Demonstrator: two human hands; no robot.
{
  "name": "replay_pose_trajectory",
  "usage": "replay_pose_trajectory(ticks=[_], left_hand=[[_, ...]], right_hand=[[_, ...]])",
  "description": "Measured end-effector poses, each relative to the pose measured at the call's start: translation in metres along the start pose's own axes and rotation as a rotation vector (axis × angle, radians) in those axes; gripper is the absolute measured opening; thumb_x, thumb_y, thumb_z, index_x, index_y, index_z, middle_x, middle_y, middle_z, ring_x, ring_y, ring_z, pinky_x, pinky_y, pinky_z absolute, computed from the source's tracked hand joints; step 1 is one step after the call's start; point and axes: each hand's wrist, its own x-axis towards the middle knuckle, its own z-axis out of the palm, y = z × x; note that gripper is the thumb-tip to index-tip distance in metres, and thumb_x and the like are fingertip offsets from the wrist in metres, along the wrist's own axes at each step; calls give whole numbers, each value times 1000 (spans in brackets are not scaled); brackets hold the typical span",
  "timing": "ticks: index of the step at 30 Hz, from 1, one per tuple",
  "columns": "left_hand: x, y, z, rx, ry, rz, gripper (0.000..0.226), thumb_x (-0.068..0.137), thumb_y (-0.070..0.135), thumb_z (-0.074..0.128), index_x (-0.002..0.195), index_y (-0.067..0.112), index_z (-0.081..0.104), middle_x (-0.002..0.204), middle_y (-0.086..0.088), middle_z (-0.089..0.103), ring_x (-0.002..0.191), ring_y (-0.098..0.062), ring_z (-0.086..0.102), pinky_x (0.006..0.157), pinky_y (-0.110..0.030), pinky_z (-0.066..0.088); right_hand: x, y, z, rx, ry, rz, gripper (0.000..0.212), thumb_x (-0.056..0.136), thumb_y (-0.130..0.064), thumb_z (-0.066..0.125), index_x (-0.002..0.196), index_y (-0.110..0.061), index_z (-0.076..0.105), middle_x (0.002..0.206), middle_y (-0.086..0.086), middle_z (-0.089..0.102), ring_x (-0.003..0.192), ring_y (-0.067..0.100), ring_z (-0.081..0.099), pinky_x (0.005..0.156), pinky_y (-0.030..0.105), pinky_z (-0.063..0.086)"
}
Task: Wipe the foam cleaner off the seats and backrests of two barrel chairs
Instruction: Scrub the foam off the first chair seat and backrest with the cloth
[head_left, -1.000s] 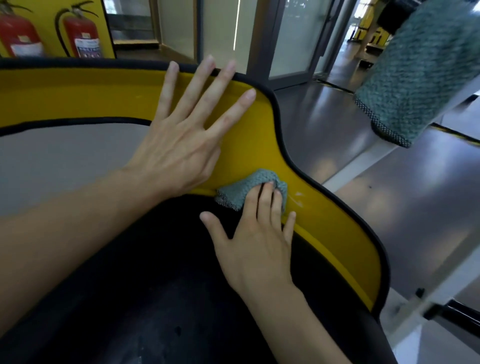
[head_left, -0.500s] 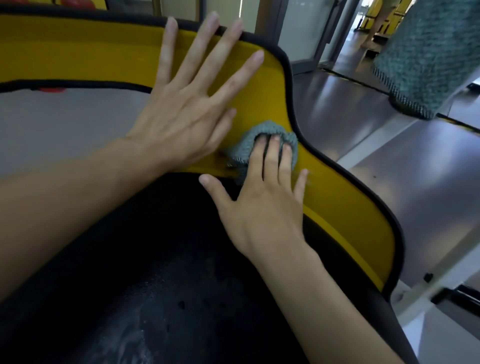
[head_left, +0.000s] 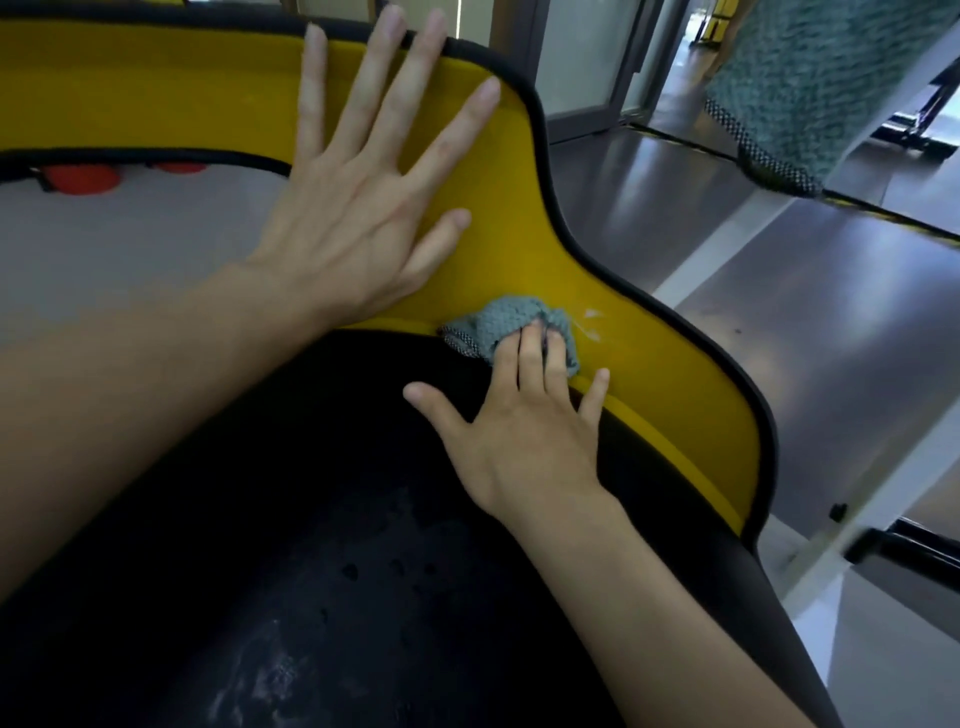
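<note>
While left hand (head_left: 363, 218) stays splayed flat on yellow backrest (head_left: 156, 88), cloth (head_left: 493, 325) has slid back down to the seam above seat (head_left: 260, 493), pressed by right hand (head_left: 524, 441), fingers straight; foam streaks (head_left: 592, 325) just right remain unwiped.

head cam | looks forward-down | close over chair (head_left: 597, 270)
</note>
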Motion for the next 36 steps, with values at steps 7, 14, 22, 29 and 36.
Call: replay_pose_trajectory(ticks=[7, 14, 22, 29, 36], left_hand=[[8, 11, 5, -20, -8, 73, 84, 98, 66, 34, 163, 29, -4, 168, -25, -5, 154, -46, -4, 120, -70, 1], [7, 22, 10, -34, 3, 71, 85, 99, 65, 38, 163, 29, -4, 168, -26, -5, 154, -46, -4, 120, -69, -1], [7, 28, 9, -39, 5, 54, 85, 98, 64, 40, 164, 29, -3, 168, -25, -6, 155, -45, -5, 120, -70, 0], [8, 30, 9, -61, 1, 35, 87, 96, 65, 38, 163, 30, -4, 168, -25, -7, 155, -44, -6, 120, -69, -1], [8, 31, 7, -58, -8, 36, 86, 96, 63, 38, 163, 29, -4, 168, -24, -7, 155, -43, -7, 120, -69, -1]], right_hand=[[-5, 4, -14, 61, 92, -23, 104, 86, -86, 8, 157, -15, -17, 167, 4, -18, 152, 21, -21, 119, 60, -14], [-11, 17, 0, -7, 13, 0, 106, 83, -87, 0, 159, -15, -12, 166, 5, -22, 150, 21, -27, 116, 65, -14], [-14, 16, -12, 6, 148, -5, 104, 85, -87, 2, 159, -16, -12, 165, 6, -23, 150, 21, -28, 116, 62, -18], [-19, 21, -2, 15, -73, 29, 105, 83, -87, 0, 159, -16, -12, 167, 8, -18, 152, 24, -23, 116, 63, -17], [-24, 27, -7, 34, 88, 12, 102, 85, -86, 2, 159, -18, -11, 167, 5, -17, 152, 20, -21, 118, 61, -16]])
